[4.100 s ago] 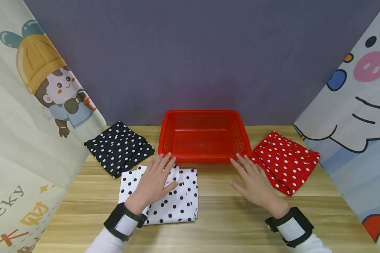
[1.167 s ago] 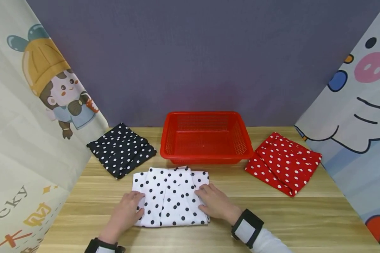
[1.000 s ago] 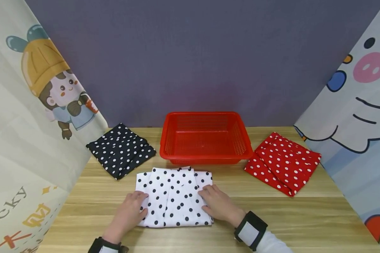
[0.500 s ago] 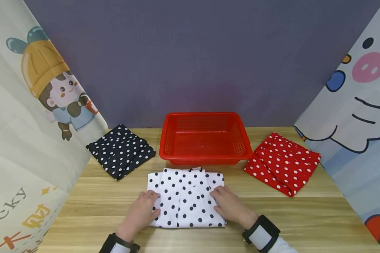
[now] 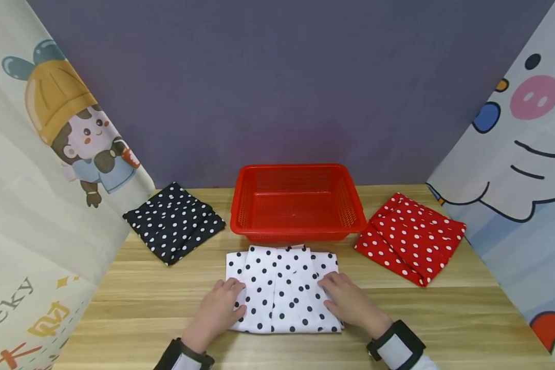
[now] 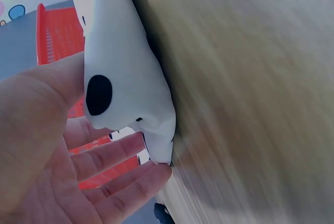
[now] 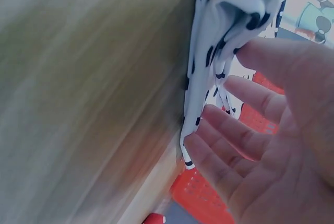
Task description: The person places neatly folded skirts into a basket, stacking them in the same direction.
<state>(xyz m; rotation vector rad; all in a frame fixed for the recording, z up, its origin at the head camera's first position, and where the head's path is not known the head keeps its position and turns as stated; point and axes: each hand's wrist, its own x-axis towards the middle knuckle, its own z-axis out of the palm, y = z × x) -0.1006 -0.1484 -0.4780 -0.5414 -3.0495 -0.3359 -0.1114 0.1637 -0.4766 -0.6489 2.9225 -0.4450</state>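
Observation:
A folded white cloth with black dots (image 5: 282, 295) lies flat on the wooden table, in front of the red basket. At its left side is my left hand (image 5: 217, 311), thumb over the top and fingers extended along the edge. My right hand (image 5: 353, 303) mirrors it at the right side. The left wrist view has the fingertips (image 6: 156, 174) at the lower edge of the white cloth (image 6: 122, 51). In the right wrist view, the layered folds of the white cloth (image 7: 209, 51) show, with the thumb and lightly bent fingers (image 7: 209, 153) touching them.
The red plastic basket (image 5: 298, 237) stands behind the white cloth, with nothing in it. A folded black cloth with white dots (image 5: 173, 223) lies at the back left. To the right is a folded red cloth with white dots (image 5: 411, 239). A dark wall (image 5: 287, 87) rises behind.
Earlier, the left hand was over the white cloth and the right hand near the basket. Both hands came to its sides, and the white cloth slid right between them to the front of the basket.

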